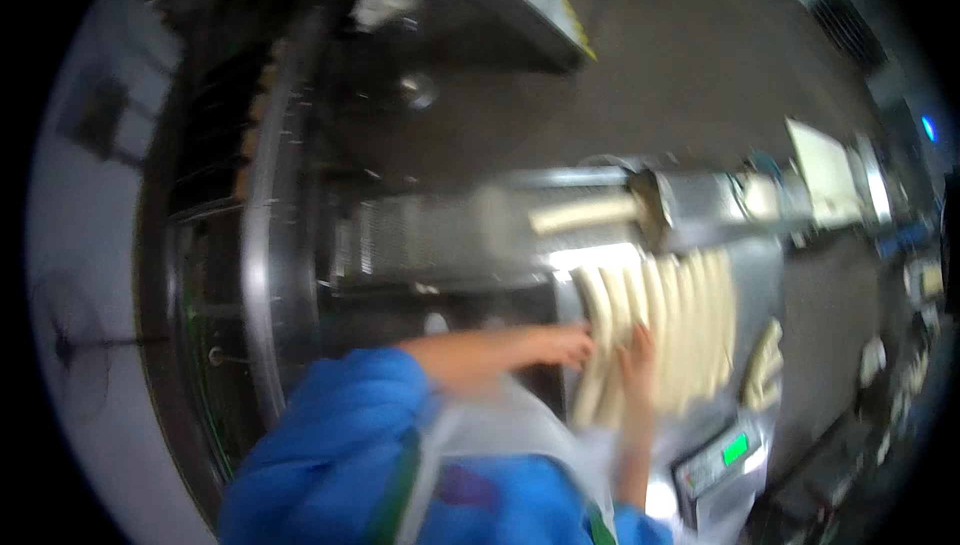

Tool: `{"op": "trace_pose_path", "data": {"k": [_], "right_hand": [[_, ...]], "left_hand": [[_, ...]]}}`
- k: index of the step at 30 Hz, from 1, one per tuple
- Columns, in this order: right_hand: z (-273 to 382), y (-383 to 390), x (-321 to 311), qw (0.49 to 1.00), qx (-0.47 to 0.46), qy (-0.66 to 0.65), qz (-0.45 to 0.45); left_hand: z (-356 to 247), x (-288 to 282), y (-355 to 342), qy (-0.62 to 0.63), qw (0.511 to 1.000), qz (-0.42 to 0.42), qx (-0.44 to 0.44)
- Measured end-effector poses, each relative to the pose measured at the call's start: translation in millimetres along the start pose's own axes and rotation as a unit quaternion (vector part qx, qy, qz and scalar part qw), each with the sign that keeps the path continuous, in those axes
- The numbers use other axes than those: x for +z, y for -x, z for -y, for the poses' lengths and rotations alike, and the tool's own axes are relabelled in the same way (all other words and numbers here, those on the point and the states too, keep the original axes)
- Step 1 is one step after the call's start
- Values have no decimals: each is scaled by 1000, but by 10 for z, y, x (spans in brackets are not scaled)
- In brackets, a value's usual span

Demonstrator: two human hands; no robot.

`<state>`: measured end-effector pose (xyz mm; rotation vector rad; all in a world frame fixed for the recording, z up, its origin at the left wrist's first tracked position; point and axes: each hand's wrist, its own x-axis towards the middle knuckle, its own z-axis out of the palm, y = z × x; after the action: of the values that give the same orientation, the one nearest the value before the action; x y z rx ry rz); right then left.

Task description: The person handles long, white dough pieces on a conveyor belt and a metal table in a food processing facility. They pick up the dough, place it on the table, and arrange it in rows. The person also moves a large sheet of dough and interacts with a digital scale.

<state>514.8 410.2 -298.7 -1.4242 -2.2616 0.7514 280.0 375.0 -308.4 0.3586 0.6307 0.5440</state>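
Long pale dough strips (690, 320) lie side by side on a metal table (750, 290). My left hand (568, 345) reaches in from the left and is at the edge of the leftmost dough strip (592, 310). Over the strips beside it is my right hand (637, 357), its fingertips at the dough. Motion smears the fingers of both hands, so whether either one grips a strip does not show. Both hands hide parts of the strips under them.
A scale with a green display (735, 448) stands at the table's near right. Twisted dough (765, 365) lies at the right edge. Beyond the strips, a single dough piece (585, 214) rests on a conveyor (420, 235) by a metal machine (700, 210). A metal rail (262, 275) runs along the left.
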Motion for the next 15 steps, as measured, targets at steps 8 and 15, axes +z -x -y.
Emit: {"op": "trace_pose_path", "data": {"k": [8,15], "right_hand": [[70,470,-155,965,173,87,-174],[-236,688,-399,961,261,-39,-87]], "left_hand": [[-66,-38,111,60,983,-174,6],[25,209,-24,43,990,-133,-2]]}}
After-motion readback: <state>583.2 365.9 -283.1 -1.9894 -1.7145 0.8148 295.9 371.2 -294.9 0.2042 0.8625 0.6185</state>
